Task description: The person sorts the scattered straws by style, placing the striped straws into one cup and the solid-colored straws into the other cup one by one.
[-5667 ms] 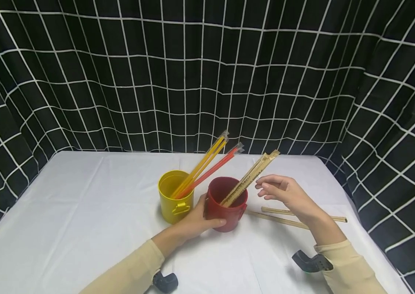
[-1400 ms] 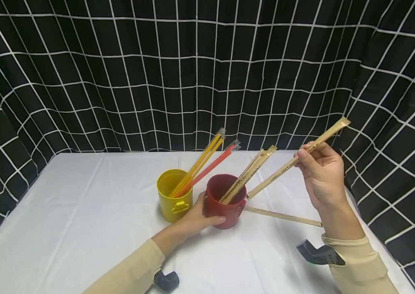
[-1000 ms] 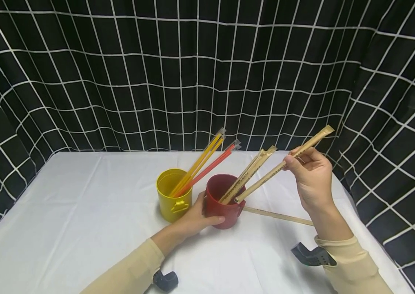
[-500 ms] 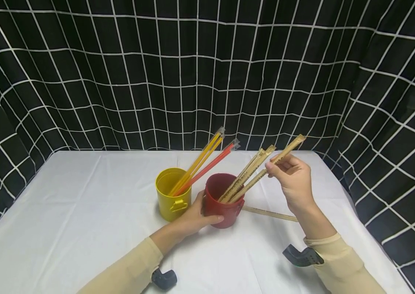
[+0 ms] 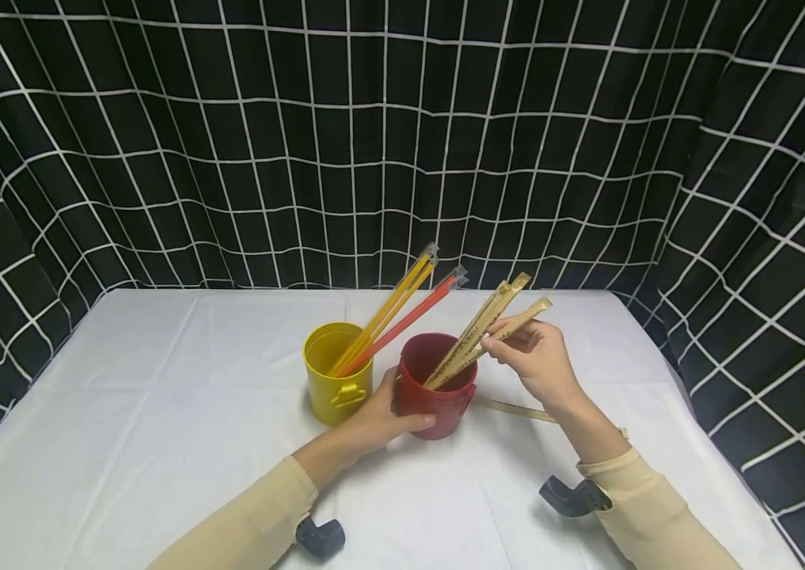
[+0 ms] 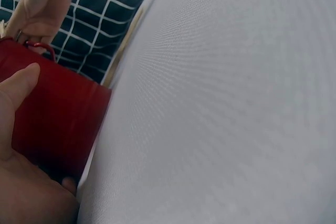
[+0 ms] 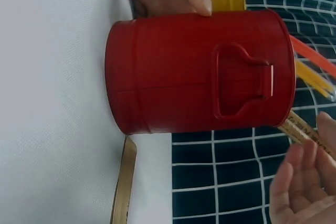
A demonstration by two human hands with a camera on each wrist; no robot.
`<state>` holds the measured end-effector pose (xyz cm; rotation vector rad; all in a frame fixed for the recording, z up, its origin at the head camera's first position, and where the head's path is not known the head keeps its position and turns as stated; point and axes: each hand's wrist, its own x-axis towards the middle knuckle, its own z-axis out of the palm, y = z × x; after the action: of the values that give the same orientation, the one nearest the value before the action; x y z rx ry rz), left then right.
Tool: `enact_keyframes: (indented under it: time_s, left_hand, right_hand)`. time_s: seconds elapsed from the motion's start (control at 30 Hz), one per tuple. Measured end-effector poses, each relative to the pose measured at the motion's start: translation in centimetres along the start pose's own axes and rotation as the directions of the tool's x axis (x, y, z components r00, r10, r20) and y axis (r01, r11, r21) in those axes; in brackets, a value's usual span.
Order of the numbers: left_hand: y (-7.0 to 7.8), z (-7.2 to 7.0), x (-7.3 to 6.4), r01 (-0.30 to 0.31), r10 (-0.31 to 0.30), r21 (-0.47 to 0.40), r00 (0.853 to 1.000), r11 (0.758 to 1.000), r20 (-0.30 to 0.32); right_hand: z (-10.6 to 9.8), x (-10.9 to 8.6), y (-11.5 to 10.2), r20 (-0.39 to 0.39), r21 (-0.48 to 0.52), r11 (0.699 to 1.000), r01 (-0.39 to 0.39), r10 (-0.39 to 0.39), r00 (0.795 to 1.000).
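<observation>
In the head view my left hand (image 5: pixel 368 427) holds the red cup (image 5: pixel 434 408) by its near-left side, thumb across the front. Several straws in brown printed paper wrappers (image 5: pixel 476 326) lean out of this cup to the right. My right hand (image 5: pixel 536 360) pinches one more paper-wrapped straw (image 5: pixel 532 311) near its upper part, its lower end inside the red cup. The right wrist view shows the red cup's side handle (image 7: pixel 244 85) and the right fingers around the straw (image 7: pixel 296 129). Another paper-wrapped straw (image 5: pixel 512 408) lies on the table, partly hidden behind the right forearm.
A yellow cup (image 5: pixel 331 392) stands just left of the red one. Yellow straws (image 5: pixel 391 305) and red straws (image 5: pixel 412 315) in clear wrappers lean out of it, over towards the red cup. White cloth (image 5: pixel 181 412) covers the table; a black gridded curtain (image 5: pixel 374 142) hangs behind.
One of two paper-wrapped straws on the table has been picked up by the right hand, carried left and lowered into the red cup. The left hand keeps its hold on the cup.
</observation>
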<state>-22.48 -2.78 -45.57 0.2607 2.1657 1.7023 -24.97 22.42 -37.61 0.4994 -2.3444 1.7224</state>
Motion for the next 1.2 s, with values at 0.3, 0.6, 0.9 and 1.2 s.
enact_keyframes:
  time_s: [0.3, 0.6, 0.9, 1.2]
  left_hand:
    - [0.0, 0.0, 0.0, 0.011, -0.011, -0.005, 1.000, 1.000, 0.003]
    - [0.1, 0.0, 0.0, 0.003, -0.003, -0.017, 1.000, 1.000, 0.009]
    - [0.0, 0.0, 0.1, 0.011, -0.011, 0.003, 1.000, 1.000, 0.001]
    - [0.0, 0.0, 0.0, 0.001, -0.001, -0.025, 1.000, 1.000, 0.006]
  right_hand:
    - [-1.4, 0.2, -0.4, 0.147, -0.143, 0.989, -0.047, 0.068, 0.987]
    - [-4.7, 0.7, 0.5, 0.393, -0.301, 0.953, -0.034, 0.156, 0.906]
    - [-4.5, 0.7, 4.6, 0.557, -0.433, 0.901, 0.028, 0.243, 0.794]
    - [-3.3, 0.1, 5.1, 0.493, -0.584, 0.811, -0.032, 0.385, 0.780]
